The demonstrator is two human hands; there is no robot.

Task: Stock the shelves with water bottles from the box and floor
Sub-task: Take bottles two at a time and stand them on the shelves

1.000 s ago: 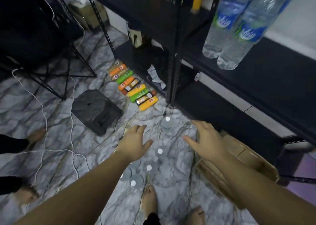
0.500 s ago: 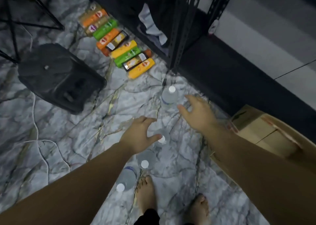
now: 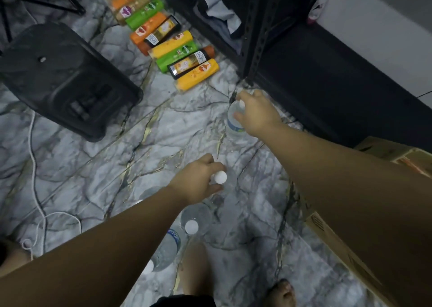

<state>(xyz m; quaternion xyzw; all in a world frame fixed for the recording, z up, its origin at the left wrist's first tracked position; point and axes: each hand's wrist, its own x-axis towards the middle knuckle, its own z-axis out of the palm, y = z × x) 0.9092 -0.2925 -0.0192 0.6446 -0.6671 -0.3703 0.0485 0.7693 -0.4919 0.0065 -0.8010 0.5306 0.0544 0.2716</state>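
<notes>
Marble-patterned floor (image 3: 70,166), upright water bottles (image 3: 195,222), row of shampoo bottles (image 3: 168,40), black stool (image 3: 65,80), cardboard box (image 3: 346,255)

Over the grey marbled floor (image 3: 93,171), the left hand (image 3: 198,183) grips the neck of a clear white-capped water bottle (image 3: 220,177); the right hand (image 3: 257,113) curls round another clear plastic bottle (image 3: 233,123) near the black metal shelf post (image 3: 259,38).

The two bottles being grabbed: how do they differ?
The left hand grips the near bottle at its neck, white cap in full view; the right hand covers most of the far bottle's cap. The far bottle shows a blue label; the near one shows none. Both are clear and standing upright.
</notes>
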